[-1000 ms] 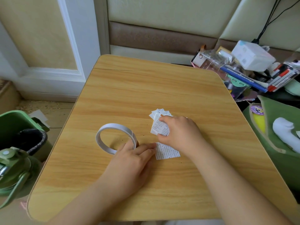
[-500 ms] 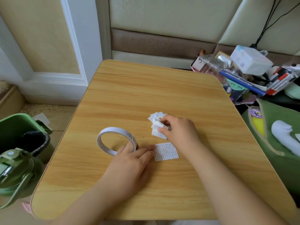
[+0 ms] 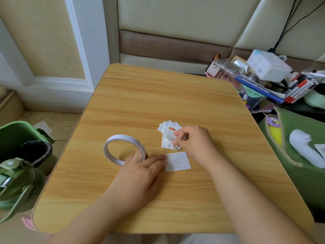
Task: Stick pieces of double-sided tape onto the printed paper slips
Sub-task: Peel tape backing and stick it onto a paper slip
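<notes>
On the desk (image 3: 158,95), the right hand (image 3: 195,141) pinches the top slip off the small stack of slips (image 3: 169,134) while the left hand (image 3: 139,175) lies flat, fingers straight, touching the tape roll (image 3: 123,150) and the near slip (image 3: 178,161), so the thin slips could cling and lift together.

white tape roll (image 3: 124,150), wood-grain table (image 3: 158,95), green bin (image 3: 19,132).

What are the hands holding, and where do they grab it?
The right hand pinches the near right edge of the top slip on the paper pile. The left hand holds nothing; it lies flat, fingertips touching the tape roll and the single slip.
</notes>
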